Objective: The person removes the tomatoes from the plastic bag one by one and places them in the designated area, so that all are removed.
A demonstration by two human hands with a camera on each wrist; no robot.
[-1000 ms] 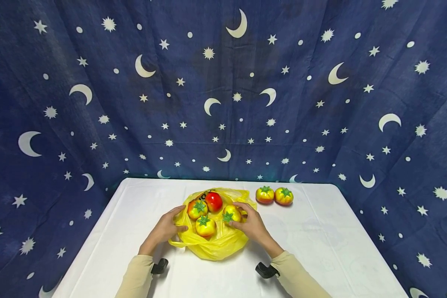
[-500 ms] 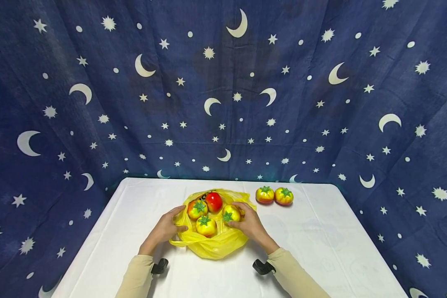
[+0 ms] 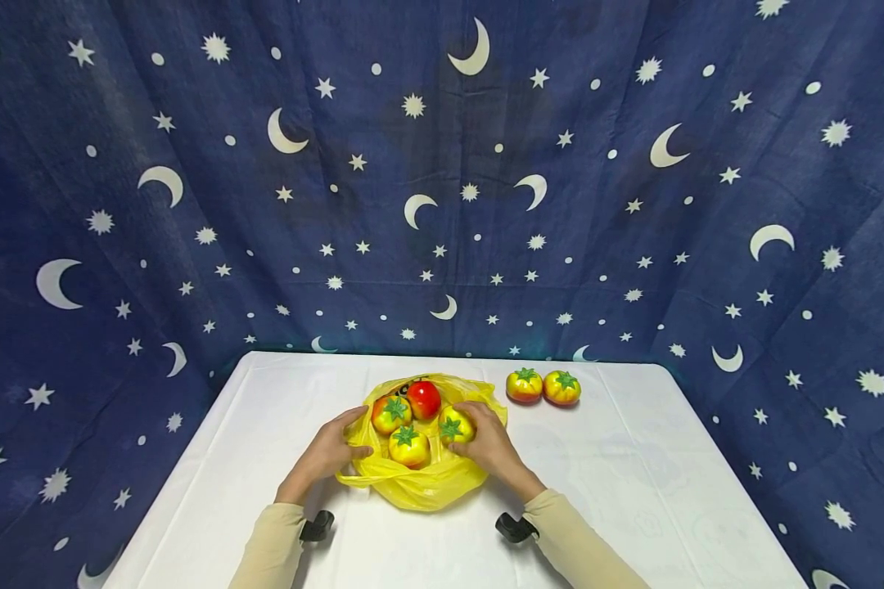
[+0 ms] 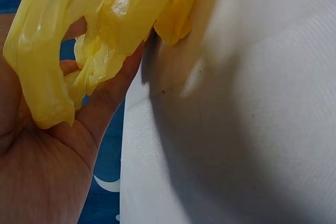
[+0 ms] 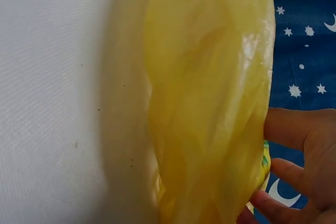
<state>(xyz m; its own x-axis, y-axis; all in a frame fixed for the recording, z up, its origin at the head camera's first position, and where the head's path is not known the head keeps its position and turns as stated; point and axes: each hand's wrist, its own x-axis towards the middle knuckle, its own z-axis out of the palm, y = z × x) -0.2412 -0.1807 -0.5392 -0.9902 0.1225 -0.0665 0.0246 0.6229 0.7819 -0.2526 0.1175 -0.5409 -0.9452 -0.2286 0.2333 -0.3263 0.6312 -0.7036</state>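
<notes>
A yellow plastic bag (image 3: 420, 484) lies open on the white table (image 3: 633, 491). Inside it are a red tomato (image 3: 423, 398) and three yellow-orange tomatoes (image 3: 408, 444). My left hand (image 3: 357, 433) grips the bag's left rim; in the left wrist view, bunched yellow plastic (image 4: 94, 51) sits in its curled fingers (image 4: 113, 85). My right hand (image 3: 467, 425) holds the bag's right rim, curled against the rightmost tomato (image 3: 454, 425). The right wrist view shows the bag wall (image 5: 210, 103) with those fingers (image 5: 294, 129) beyond it.
Two more yellow-orange tomatoes (image 3: 524, 384) (image 3: 561, 388) sit side by side on the table, right of the bag near the far edge. A dark blue cloth with moons and stars (image 3: 442, 204) hangs behind and around the table.
My right hand and forearm have shifted slightly left, drawing the bag's right side and the rightmost tomato inward. The left hand has stayed in place.
</notes>
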